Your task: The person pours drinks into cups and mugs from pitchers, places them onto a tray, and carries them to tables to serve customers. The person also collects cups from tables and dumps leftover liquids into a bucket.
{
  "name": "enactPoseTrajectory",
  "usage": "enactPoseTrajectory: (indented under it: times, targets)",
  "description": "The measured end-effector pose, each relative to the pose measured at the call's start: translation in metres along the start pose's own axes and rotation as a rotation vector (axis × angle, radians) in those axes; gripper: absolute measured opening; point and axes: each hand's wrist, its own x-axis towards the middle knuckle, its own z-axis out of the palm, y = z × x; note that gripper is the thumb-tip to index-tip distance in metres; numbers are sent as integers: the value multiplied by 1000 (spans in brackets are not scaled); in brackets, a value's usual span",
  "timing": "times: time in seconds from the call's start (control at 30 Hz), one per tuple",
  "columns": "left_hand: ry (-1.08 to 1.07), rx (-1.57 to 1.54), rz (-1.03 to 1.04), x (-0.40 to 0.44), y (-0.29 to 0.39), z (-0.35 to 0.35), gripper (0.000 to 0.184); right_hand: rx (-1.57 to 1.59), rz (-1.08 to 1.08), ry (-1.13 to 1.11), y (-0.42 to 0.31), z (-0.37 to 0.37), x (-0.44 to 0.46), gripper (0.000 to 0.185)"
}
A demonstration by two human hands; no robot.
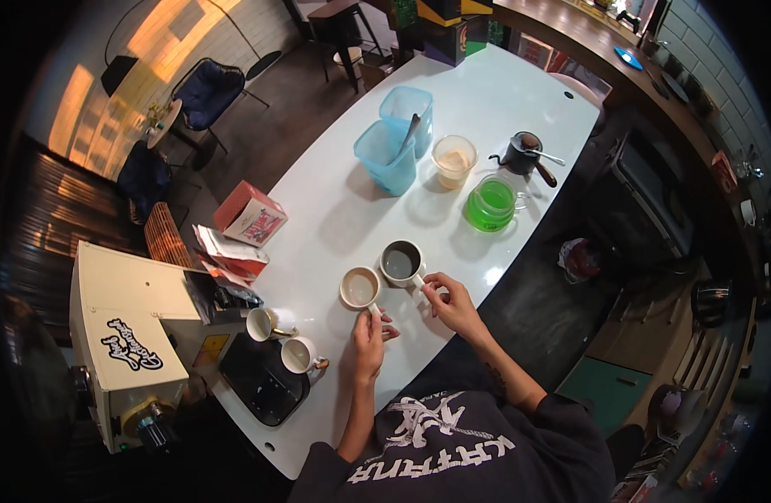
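A pale mug (360, 287) with milky-brown contents and a dark-lined mug (401, 262) of greyish liquid sit side by side, apparently on the white table (318, 214). The left hand (369, 345) grips the first's handle, the right hand (452, 306) the second's. Beyond stand blue containers (383, 159) and a green-filled jug (491, 204).

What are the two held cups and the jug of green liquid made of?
Left cup: probably glazed ceramic; pale, opaque, smooth-rimmed. Right cup: likely glazed ceramic too, light-rimmed over a dark interior. Jug: glass or clear plastic, glossy, since the green shows through.
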Motion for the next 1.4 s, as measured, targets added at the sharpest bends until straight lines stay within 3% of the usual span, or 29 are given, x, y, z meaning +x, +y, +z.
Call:
enactPoseTrajectory:
  times: [0.2,0.27,0.4,0.53,0.93,1.07,1.13,1.2,1.27,1.4]
  targets:
    - [90,-159,-101,-20,1,-4,39,-161,-79,-22,-5,-18,1,25]
    - [70,-154,-97,-26,4,1,35,79,73,-114,-11,-14,2,27]
    - [160,-172,-36,-27,-11,12,26,140,200,-277,-8,-3,9,25]
    - [-19,-200,-28,-33,-10,22,14,192,253,-232,-4,9,12,31]
    - [-206,-150,-68,-29,-6,40,39,216,143,-225,-4,-36,-31,36]
    - [-329,-399,-142,-38,-10,70,54,188,78,-250,-25,-72,-78,36]
    - [-455,-778,-259,-45,-6,95,61,159,30,-226,-36,-88,-105,36]
    - [-509,-805,-277,-53,-8,121,65,236,62,-204,-38,-103,-137,37]
    - [-767,-969,-349,-64,-9,149,63,280,30,-178,-35,-121,-169,37]
    - [-946,-1040,-375,-106,-20,220,65,222,-23,-56,-25,-163,-247,37]
